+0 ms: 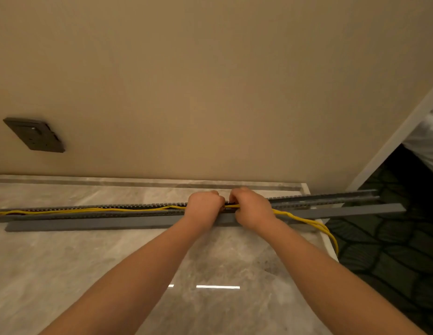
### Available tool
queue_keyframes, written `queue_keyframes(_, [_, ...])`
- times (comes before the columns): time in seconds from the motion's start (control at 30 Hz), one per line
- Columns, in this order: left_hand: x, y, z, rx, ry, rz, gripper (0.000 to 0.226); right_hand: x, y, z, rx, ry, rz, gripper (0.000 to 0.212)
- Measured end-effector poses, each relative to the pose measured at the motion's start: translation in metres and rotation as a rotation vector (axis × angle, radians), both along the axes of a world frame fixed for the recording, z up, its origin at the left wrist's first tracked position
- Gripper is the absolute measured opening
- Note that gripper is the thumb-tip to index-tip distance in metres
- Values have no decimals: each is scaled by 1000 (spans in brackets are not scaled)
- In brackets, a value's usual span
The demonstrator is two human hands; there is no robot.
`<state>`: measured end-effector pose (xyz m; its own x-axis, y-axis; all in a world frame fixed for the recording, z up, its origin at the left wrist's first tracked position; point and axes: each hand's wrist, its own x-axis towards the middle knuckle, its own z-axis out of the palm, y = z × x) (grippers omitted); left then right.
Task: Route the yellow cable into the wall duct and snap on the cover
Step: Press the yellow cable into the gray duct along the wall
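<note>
Head view: both bare forearms reach forward to the slotted grey duct lying on the marble floor near the wall. Left hand and right hand sit knuckles-up, nearly touching, fingers curled around the yellow cable at the duct's middle. Cable lies inside the duct leftward and trails out rightward onto dark carpet. Grey cover lies just in front of the duct.
</note>
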<state>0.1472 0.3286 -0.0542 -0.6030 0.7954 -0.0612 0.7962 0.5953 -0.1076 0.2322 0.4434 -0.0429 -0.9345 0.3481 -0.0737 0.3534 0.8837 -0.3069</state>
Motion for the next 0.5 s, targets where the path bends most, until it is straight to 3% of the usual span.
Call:
queue_keyframes(0.13, [0, 11, 9, -125, 30, -20, 21, 20, 10, 6, 155, -10, -126, 18])
queue_keyframes(0.5, [23, 39, 15, -284, 64, 7, 27, 89, 51, 16, 349, -163, -342, 3])
